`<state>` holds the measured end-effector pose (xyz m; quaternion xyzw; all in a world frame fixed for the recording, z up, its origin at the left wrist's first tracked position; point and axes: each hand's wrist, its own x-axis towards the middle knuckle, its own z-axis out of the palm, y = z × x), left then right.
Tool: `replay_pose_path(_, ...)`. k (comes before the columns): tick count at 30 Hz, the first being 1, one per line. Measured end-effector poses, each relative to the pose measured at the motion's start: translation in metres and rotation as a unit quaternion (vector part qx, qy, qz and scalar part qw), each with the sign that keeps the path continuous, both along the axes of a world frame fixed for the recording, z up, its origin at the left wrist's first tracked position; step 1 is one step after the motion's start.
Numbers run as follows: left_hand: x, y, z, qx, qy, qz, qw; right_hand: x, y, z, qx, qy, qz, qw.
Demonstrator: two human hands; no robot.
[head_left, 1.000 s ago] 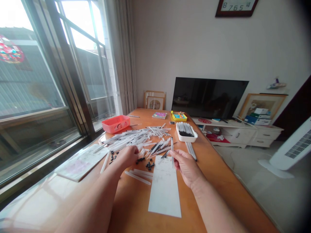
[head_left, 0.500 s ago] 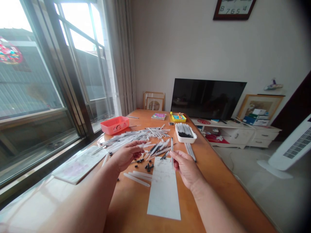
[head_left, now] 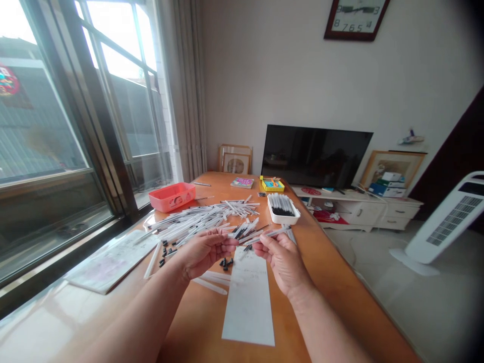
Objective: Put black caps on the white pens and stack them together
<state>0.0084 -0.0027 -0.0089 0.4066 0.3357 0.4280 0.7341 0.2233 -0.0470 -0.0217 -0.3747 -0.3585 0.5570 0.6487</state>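
Observation:
A pen (head_left: 279,231) with a pale barrel and a dark end lies nearly level in the fingers of my right hand (head_left: 282,257), which is closed on it. Close on its left, my left hand (head_left: 206,250) is pinched shut at the pen's other end. Whatever sits in that pinch is too small to make out. Under the hands is a white paper strip (head_left: 248,307). Black caps (head_left: 226,263) lie beside it, with a few clear tubes (head_left: 207,286) partly behind my left wrist. A large heap of pens (head_left: 200,219) spreads beyond my left hand.
A white box (head_left: 284,219) of pens stands beyond my right hand. Farther left is a red plastic basket (head_left: 172,196). A yellow box (head_left: 272,184) and a booklet (head_left: 242,183) lie at the table's far end. A stained white pad (head_left: 109,262) rests at left.
My hands have come together. The pen in my right hand has turned from upright to nearly level, and my left hand has moved right to its end. The whole view has shifted slightly.

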Motion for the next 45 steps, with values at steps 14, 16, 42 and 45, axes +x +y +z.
replay_pose_path(14, 0.015, -0.013, 0.004, -0.011, 0.029, -0.046, 0.998, -0.003, 0.0, 0.001, 0.026, -0.009, -0.017, 0.999)
replay_pose_path(16, 0.015, -0.012, 0.003, -0.011, 0.032, -0.047, 0.998, -0.004, -0.001, 0.001, 0.025, -0.015, -0.015, 0.999)
replay_pose_path(42, 0.016, -0.014, -0.002, 0.023, 0.068, -0.087, 0.994, -0.006, -0.002, 0.0, 0.019, -0.024, -0.002, 1.0)
replay_pose_path(45, 0.016, -0.014, -0.004, 0.035, 0.066, -0.089, 0.993, -0.005, -0.002, 0.0, 0.019, -0.028, 0.01, 0.999)
